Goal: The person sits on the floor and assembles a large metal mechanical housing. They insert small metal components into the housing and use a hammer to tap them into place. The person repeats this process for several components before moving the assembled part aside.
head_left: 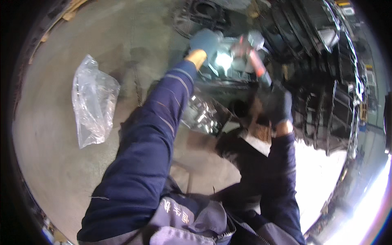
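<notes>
My right hand (pixel 278 104), in a dark glove, is closed around the black grip of a hammer with a red shaft (pixel 257 64). The hammer's head is blurred and lies over a dark metal assembly, beside a brightly lit metal surface (pixel 223 60). My left hand (pixel 205 43), in a blue-grey glove, is at the left side of that lit surface. Its fingers are blurred and mostly turned away, so what they hold, if anything, cannot be made out.
A crumpled clear plastic bag (pixel 94 102) lies on the floor at left. Several small shiny metal pieces (pixel 203 112) sit in clear plastic below the assembly. Large black ribbed parts (pixel 322 98) are stacked at right. A round dark part (pixel 203 10) lies at the far side.
</notes>
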{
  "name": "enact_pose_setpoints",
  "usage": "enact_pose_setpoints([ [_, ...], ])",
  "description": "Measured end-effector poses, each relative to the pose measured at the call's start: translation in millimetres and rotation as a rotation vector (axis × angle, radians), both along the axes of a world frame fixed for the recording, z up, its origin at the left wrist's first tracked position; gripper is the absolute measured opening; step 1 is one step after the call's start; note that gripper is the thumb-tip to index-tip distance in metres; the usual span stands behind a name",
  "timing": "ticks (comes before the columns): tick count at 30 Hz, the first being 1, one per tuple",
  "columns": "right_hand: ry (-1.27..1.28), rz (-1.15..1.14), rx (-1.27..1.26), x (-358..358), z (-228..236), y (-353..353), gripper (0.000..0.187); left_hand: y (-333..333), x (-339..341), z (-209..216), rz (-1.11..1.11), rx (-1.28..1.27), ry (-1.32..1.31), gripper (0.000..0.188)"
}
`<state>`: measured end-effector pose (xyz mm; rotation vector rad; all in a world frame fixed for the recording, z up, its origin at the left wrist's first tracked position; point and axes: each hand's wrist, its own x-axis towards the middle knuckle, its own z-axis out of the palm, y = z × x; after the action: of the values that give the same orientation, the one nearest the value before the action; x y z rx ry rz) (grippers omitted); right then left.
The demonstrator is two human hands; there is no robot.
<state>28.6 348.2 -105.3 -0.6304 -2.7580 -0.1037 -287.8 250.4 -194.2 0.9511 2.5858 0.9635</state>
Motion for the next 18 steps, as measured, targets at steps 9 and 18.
enact_pose_setpoints([
  [9, 0.695, -0.185, -0.315, -44, 96, -38, 0.021, -1, 2, 16, 0.042, -0.027, -0.227, 0.055],
  [18, -0.187, 0.202, 0.43, -20, 86, -10, 0.018, -6, 4, -1, -0.006, -0.017, -0.162, 0.047],
])
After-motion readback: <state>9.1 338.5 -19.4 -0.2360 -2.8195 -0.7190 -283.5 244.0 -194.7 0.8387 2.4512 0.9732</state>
